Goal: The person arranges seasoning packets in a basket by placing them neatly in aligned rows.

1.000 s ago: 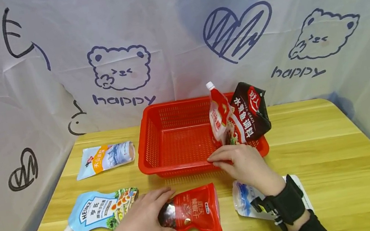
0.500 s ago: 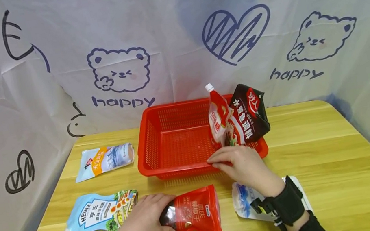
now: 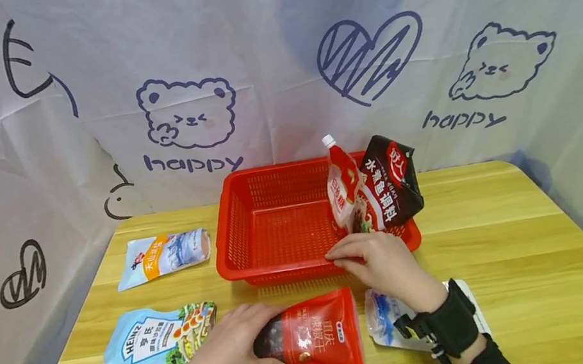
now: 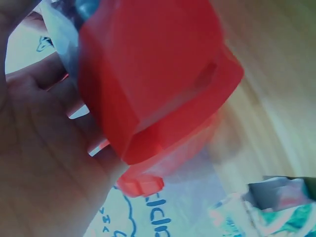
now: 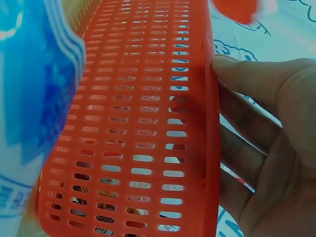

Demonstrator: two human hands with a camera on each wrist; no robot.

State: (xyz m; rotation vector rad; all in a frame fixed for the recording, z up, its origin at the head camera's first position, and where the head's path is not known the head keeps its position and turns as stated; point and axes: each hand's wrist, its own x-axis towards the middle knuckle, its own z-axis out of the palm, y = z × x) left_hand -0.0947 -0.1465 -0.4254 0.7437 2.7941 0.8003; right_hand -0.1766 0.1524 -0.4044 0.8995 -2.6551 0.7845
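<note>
L hand grips the red dried-chili pouch, in front of the red basket; R hand pinches the basket's near rim. Risk: black fish-seasoning packet, poking above basket's right end, prob. topples out if rim's yanked.

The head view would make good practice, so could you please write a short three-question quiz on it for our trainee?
1. What does the left hand hold?
2. True or false: the right hand holds the Heinz pouch.
3. Where is the black pouch?
A) On the table, left of the basket
B) In the basket
C) In the left hand

Key:
1. A red pouch.
2. False: it holds the near rim of the basket.
3. B.
</note>
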